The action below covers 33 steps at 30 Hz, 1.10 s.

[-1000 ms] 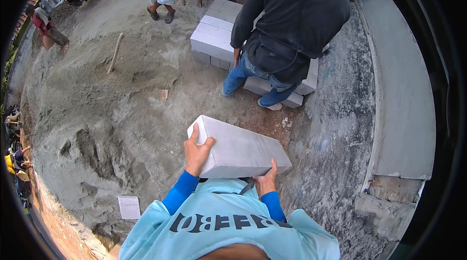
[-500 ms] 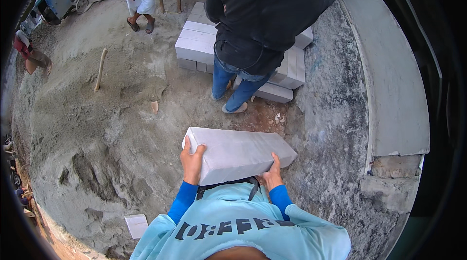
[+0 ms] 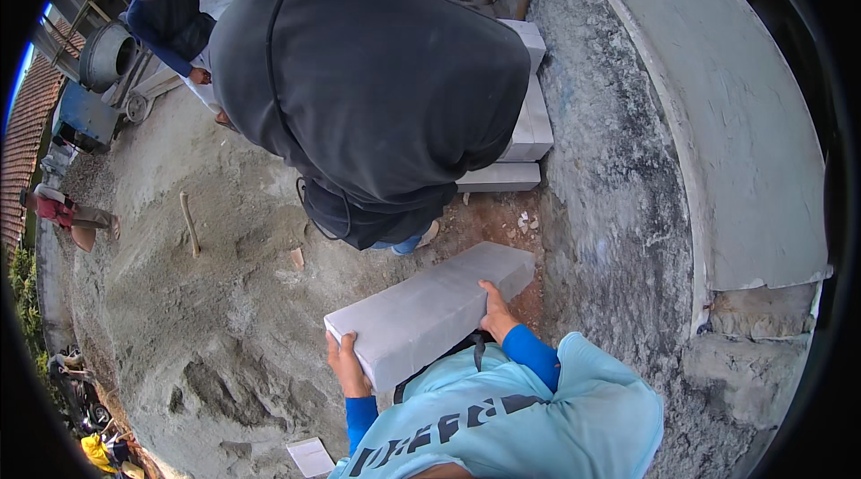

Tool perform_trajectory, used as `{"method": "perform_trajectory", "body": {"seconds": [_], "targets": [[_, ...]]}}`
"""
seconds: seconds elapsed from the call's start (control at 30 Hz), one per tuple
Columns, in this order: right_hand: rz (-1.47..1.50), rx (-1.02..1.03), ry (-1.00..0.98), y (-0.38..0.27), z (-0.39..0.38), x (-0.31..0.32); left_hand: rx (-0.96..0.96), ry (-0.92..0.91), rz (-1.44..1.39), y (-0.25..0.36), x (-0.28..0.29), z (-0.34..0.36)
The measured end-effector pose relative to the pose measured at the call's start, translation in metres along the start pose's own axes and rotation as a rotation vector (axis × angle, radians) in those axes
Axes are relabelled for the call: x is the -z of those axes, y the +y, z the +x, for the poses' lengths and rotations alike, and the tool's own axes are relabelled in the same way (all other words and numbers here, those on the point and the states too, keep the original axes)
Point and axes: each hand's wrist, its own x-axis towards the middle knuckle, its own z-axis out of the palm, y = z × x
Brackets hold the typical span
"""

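Note:
In front of my waist I hold a long, pale grey lightweight concrete block (image 3: 430, 313) level between both hands. My left hand (image 3: 348, 368) grips its near left end, thumb on the upper edge and the other fingers partly hidden. Toward the right end, my right hand (image 3: 496, 310) clasps the near side, its thumb on the edge and its lower fingers out of sight. The block's far right end points slightly away from me. Beyond it, more such blocks (image 3: 529, 125) are stacked, largely hidden by a person in a dark top (image 3: 377, 93) standing close ahead.
A sand heap (image 3: 215, 326) with a wooden stick (image 3: 189, 223) fills the left. A rough concrete wall (image 3: 610, 183) runs along the right. Farther off are another person (image 3: 175, 26), a cement mixer (image 3: 106, 57) and a person in red (image 3: 58, 210). A flat pale piece (image 3: 310, 457) lies near my left.
The block has turned, its left end coming nearer me and its right end swinging away, with both hands still on it. The person ahead now looms larger and hides more of the stack.

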Motion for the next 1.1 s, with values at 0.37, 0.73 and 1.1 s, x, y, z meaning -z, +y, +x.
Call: {"method": "perform_trajectory", "body": {"seconds": [0.37, 0.73, 1.1], "targets": [[-0.149, 0.008, -0.088, -0.071, 0.013, -0.009, -0.026, 0.097, -0.11, -0.02, -0.043, -0.029], [-0.221, 0.084, -0.142, -0.059, -0.011, -0.027, -0.005, 0.142, -0.24, -0.031, -0.017, -0.024], [-0.285, 0.076, -0.102, -0.025, -0.008, -0.031, 0.0, 0.209, -0.212, -0.019, 0.016, -0.022]]}}
